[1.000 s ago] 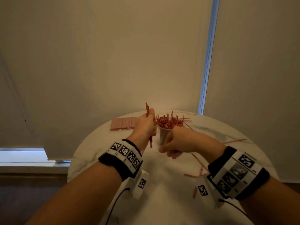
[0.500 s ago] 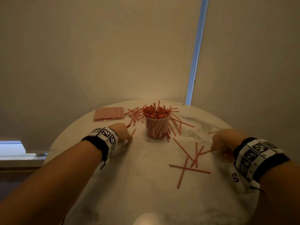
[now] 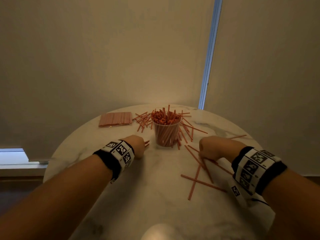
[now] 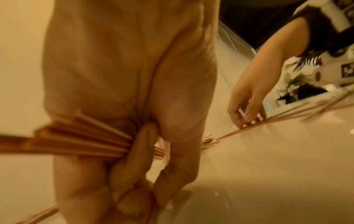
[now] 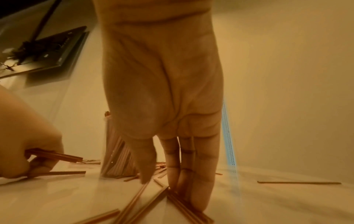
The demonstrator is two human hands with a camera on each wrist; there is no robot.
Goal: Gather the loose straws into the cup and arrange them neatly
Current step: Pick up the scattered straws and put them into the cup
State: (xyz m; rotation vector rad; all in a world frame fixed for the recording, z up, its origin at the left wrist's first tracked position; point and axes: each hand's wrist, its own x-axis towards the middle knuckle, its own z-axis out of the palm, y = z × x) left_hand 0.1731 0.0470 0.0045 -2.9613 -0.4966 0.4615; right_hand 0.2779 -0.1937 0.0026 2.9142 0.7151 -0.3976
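Note:
A clear plastic cup (image 3: 166, 135) packed with red-striped straws stands at the far middle of the round marble table (image 3: 152, 191). Loose straws (image 3: 195, 179) lie crossed at the near right, and more fan out on both sides of the cup (image 3: 187, 130). My left hand (image 3: 139, 146) sits low, left of the cup, with its fingers curled round a bundle of straws (image 4: 80, 141). My right hand (image 3: 207, 149) is right of the cup. Its straight fingers (image 5: 172, 174) and thumb press down on loose straws (image 5: 153, 201) on the tabletop.
A flat pink pack of straws (image 3: 115, 119) lies at the far left of the table. One straw (image 3: 238, 136) lies alone near the right edge. Pale blinds hang close behind the table, with a blue strip (image 3: 208, 66) between them.
One second ago both hands were up at the cup. They dropped to the table either side of it. Since half a second ago my right hand slid left onto the loose straws.

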